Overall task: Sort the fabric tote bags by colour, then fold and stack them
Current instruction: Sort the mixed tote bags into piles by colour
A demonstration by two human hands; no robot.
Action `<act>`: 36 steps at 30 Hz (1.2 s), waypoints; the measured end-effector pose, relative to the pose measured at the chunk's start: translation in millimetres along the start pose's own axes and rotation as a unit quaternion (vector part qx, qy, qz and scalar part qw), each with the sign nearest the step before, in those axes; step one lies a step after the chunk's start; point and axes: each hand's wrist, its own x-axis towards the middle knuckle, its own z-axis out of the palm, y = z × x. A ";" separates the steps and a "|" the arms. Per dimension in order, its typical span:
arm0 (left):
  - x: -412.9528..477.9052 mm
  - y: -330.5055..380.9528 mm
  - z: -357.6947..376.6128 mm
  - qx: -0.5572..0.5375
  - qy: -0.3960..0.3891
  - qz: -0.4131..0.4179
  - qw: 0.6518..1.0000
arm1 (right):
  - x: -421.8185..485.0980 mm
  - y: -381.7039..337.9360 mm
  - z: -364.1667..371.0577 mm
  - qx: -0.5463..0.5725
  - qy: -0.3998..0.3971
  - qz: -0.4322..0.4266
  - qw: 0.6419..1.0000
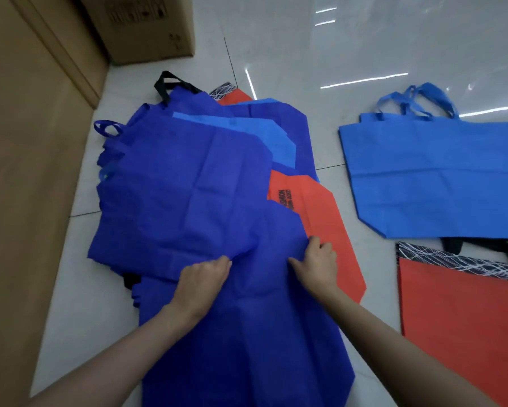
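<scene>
Matt creased cloth bags (188,177) on glossy tiles (320,39)

Left hand (204,277) and right hand (317,261), both bare
The left forearm (114,348) and right forearm (394,342) were uncovered from the wrist down to the lower edge of the view.

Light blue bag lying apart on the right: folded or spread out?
Spread out. The light blue bag lies flat on the floor, its full panel showing, handles sticking out beyond its top edge.
</scene>
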 end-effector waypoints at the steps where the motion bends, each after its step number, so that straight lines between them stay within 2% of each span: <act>1: -11.4 8.8 -1.1 0.019 0.003 0.036 0.999 | 0.4 0.4 -1.6 0.055 -0.010 0.022 0.998; 4: -45.4 34.5 1.6 0.003 -0.020 0.110 0.994 | 2.1 7.1 -8.8 0.257 -0.029 0.104 0.960; 9: -55.2 40.7 2.8 -0.081 -0.038 0.184 0.979 | -7.5 19.6 -17.5 0.416 -0.026 0.160 0.895; 11: -39.4 29.7 3.4 -0.045 -0.074 0.160 0.983 | -8.0 21.3 -23.3 0.487 -0.038 0.178 0.854; 12: -31.2 22.2 2.8 -0.035 -0.133 0.125 0.983 | -7.5 21.9 -24.9 0.498 -0.051 0.177 0.847; 13: -25.9 13.9 7.0 -0.034 -0.172 0.090 0.980 | -7.0 20.9 -26.1 0.482 -0.066 0.174 0.856; 15: -23.8 5.2 14.1 -0.048 -0.294 0.008 0.955 | -7.2 17.3 -24.6 0.423 -0.088 0.186 0.882; 17: -29.3 10.7 14.9 -0.011 -0.336 -0.015 0.942 | -10.2 12.9 -20.1 0.382 -0.105 0.201 0.896; 21: -55.9 49.6 6.8 0.037 -0.329 -0.038 0.943 | -15.3 7.9 -16.5 0.390 -0.082 0.189 0.897; 24: -68.5 70.1 -6.6 0.080 -0.298 0.009 0.951 | -19.4 7.9 -22.9 0.440 -0.051 0.176 0.879; 27: -57.2 56.2 -10.2 0.005 -0.107 0.032 0.994 | -20.7 9.0 -30.2 0.452 -0.036 0.131 0.882; 28: -50.0 44.0 -10.7 -0.021 -0.048 0.006 0.999 | -19.9 10.0 -32.4 0.458 -0.024 0.117 0.881; 29: -41.7 29.7 -9.6 -0.048 -0.024 -0.049 0.997 | -17.8 11.4 -34.9 0.469 -0.011 0.108 0.876; 31: -25.7 0.3 -9.3 -0.093 -0.022 -0.212 0.973 | -12.4 15.0 -38.5 0.476 -0.005 0.101 0.874; 34: -9.1 -33.1 -11.1 -0.189 -0.034 -0.419 0.887 | -5.9 19.7 -36.0 0.402 -0.044 0.113 0.907; 36: -3.5 -46.5 -6.2 -0.260 -0.055 -0.474 0.840 | -3.6 23.1 -24.3 0.334 -0.055 0.112 0.934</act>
